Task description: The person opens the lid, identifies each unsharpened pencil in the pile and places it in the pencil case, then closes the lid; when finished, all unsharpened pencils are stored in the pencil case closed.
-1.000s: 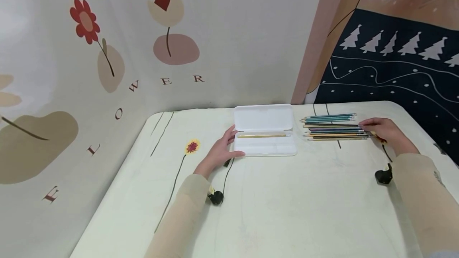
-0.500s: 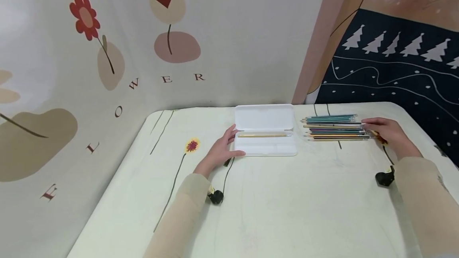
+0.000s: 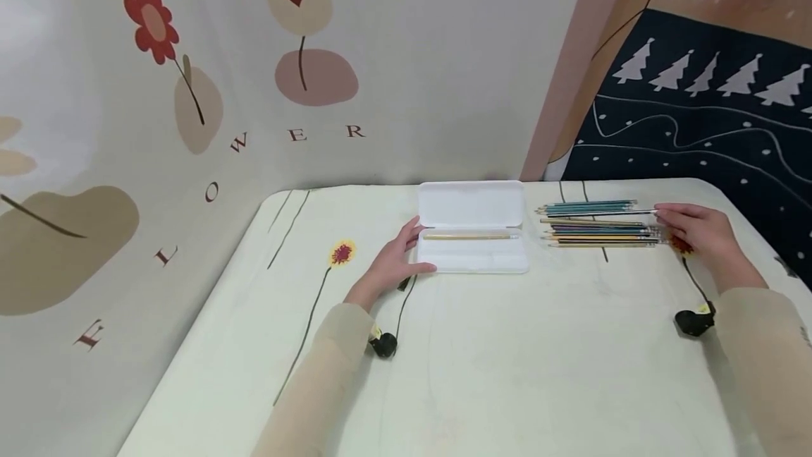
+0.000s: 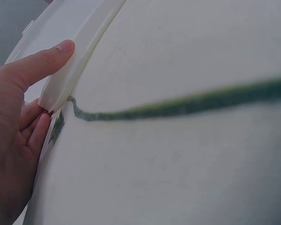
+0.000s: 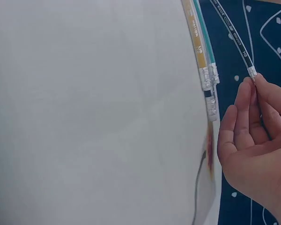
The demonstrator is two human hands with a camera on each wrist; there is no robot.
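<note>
A white plastic pencil case (image 3: 472, 264) lies with its lid (image 3: 471, 204) folded back. One gold pencil (image 3: 469, 237) rests along the inside. My left hand (image 3: 388, 265) holds the case's left end; in the left wrist view, the thumb lies over the rim and the other fingers are at the corner. To the right of the case, my right hand (image 3: 705, 237) pinches a black pencil (image 5: 235, 41) by its end between thumb and fingertips. This pencil is raised above a row of several gold, dark and coloured pencils (image 3: 599, 238). Several teal pencils (image 3: 590, 206) lie just behind.
Both hands work over a table with a pale cloth (image 3: 507, 358) printed with flowers. Behind it stands a light wall hanging (image 3: 412, 55) with flower prints and letters. A dark blue cloth (image 3: 691, 139) with white trees hangs at the right. Small black objects are near both wrists.
My right hand has drawn the black pencil up and to the right, away from the row. My left hand has stayed on the case. The whole view has shifted slightly.
</note>
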